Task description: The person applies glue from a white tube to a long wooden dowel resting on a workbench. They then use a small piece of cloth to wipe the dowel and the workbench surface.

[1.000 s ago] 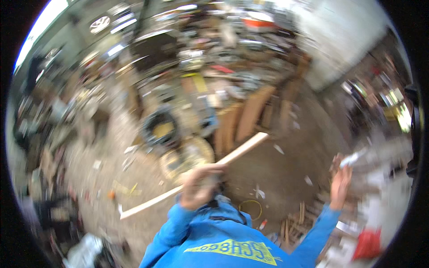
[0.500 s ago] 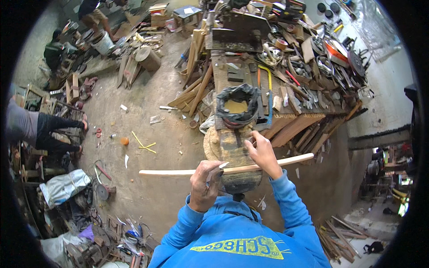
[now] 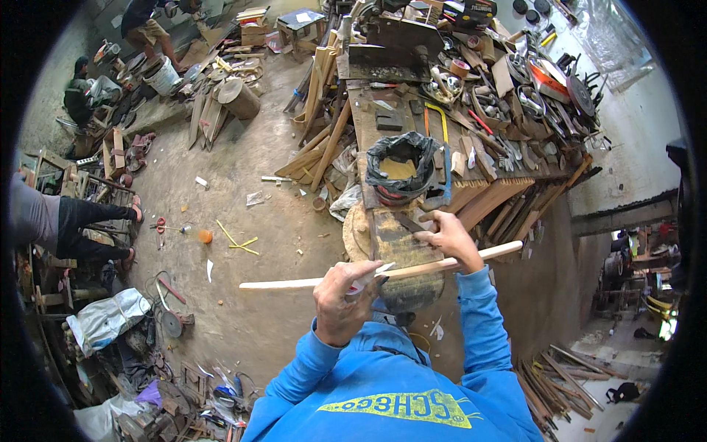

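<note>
A long, pale, slightly curved wooden strip (image 3: 423, 269) lies crosswise over the rounded end of a worn wooden work beam (image 3: 412, 295). My left hand (image 3: 341, 302) is closed around a small bottle with a pointed white nozzle (image 3: 384, 268), held over the strip; most of the bottle is hidden by my fingers. Beyond the strip, my right hand (image 3: 451, 239) pinches the end of a dark, flat, narrow piece (image 3: 409, 223) above the beam. My right wrist is close to the strip's right part. Just ahead stands a tub lined with a black bag (image 3: 401, 166), holding yellowish powder.
A hacksaw (image 3: 446, 158) with a yellow and blue frame lies beside the tub. Tools and wood scraps crowd the workbench (image 3: 375, 136). A person (image 3: 44, 217) stands at the left; others are at the far left. A sack (image 3: 108, 308) and yellow strips (image 3: 237, 239) lie on the floor.
My right hand has moved slightly right and now pinches the dark flat piece. The bottle in my left hand is tipped over the strip. The whole view has shifted a little.
</note>
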A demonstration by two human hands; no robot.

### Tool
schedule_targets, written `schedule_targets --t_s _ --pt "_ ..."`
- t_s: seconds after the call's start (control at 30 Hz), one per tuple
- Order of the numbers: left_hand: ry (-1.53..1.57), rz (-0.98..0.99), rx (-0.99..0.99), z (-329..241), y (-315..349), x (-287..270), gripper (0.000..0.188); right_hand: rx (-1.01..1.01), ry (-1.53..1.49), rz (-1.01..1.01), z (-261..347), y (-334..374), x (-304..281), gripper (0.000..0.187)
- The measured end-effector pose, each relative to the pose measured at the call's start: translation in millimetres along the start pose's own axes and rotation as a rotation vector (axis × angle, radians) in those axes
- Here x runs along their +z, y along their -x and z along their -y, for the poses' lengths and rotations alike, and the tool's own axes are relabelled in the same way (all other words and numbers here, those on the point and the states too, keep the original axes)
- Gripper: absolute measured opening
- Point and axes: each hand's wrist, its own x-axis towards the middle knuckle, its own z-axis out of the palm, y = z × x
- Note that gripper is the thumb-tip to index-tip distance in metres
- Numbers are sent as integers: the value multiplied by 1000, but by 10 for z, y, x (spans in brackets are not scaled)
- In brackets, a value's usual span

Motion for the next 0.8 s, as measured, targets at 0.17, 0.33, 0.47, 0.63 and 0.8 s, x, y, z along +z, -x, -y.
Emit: schedule_targets --t_s 0.17,0.33,0.47,0.63,0.8 --pt "72 193 -105 -23 42 2 46 -61 -774 29 49 533 -305 38" --pt "-9 201 -135 -79 309 282 19 112 -630 -168 45 1190 -242 32" --pt "-115 217 -145 -347 597 701 12 -236 -877 -243 74 1764 -402 18" --pt "-187 272 -26 -657 842 1186 9 -137 -668 -130 -138 2082 -827 24" --pt "-205 238 39 -772 1072 1395 14 -129 -899 55 -403 2210 -891 17"
